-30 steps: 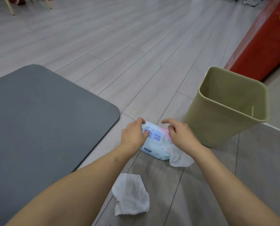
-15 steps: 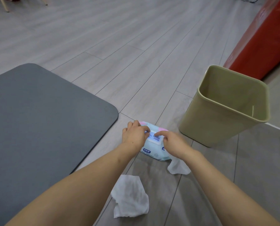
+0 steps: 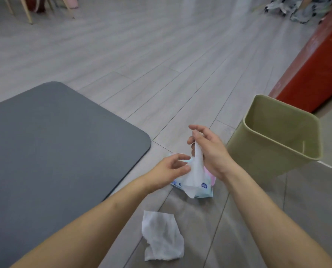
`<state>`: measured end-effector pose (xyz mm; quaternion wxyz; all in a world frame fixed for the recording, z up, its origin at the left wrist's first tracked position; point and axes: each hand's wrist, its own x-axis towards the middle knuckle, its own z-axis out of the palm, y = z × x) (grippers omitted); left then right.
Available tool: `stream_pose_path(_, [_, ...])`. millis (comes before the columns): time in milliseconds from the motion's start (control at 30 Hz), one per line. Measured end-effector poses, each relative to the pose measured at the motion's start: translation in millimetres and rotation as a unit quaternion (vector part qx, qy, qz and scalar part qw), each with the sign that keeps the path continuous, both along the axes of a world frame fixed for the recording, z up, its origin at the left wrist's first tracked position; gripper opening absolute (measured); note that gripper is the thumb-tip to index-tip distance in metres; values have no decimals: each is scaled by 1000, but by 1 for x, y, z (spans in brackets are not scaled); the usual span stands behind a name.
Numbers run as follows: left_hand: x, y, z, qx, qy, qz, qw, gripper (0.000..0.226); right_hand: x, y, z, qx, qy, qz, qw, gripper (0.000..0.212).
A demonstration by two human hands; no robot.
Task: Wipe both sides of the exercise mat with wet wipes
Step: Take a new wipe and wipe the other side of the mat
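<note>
Pale grey wood-look plank floor stretches out in front of me. On it, at my left, lies the flat dark grey exercise mat with rounded corners. A crumpled white wet wipe lies close below me, the light blue and pink pack of baby wipes beyond it, and an olive-green plastic waste bin stands at right.

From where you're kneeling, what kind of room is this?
Probably a home or studio room, though I can't be sure: pale grey wood-plank floor, a dark grey rounded-corner exercise mat laid out on it, an olive plastic waste bin, and slim wooden chair legs at the far edge.
</note>
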<state>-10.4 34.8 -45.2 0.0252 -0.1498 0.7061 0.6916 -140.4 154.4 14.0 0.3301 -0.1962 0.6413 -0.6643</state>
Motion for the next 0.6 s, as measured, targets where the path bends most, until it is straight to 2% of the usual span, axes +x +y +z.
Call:
stream_pose_path(100, [10, -18, 12, -52, -21, 14, 998, 34, 3, -11, 18, -35, -30, -4, 999, 33])
stream_pose_path(167, [17, -37, 25, -78, -41, 7, 996, 22, 4, -21, 30, -45, -34, -13, 998, 40])
stream_pose_path(233, [24, -61, 42, -52, -52, 16, 997, 19, 6, -33, 44, -51, -46, -30, 997, 42])
stream_pose_path(300, [32, -87, 69, -21, -46, 59, 997, 19, 10, -50, 58, -61, -70, -49, 994, 42])
stream_pose_path(400, [43, -126, 121, -36, -17, 107, 993, 20, 20, -77, 76, -76, -95, -54, 991, 30])
stream_pose_path(600, [85, -199, 207, -66, 6, 148, 987, 20, 54, -137, 111, -10, -75, 12, 997, 29])
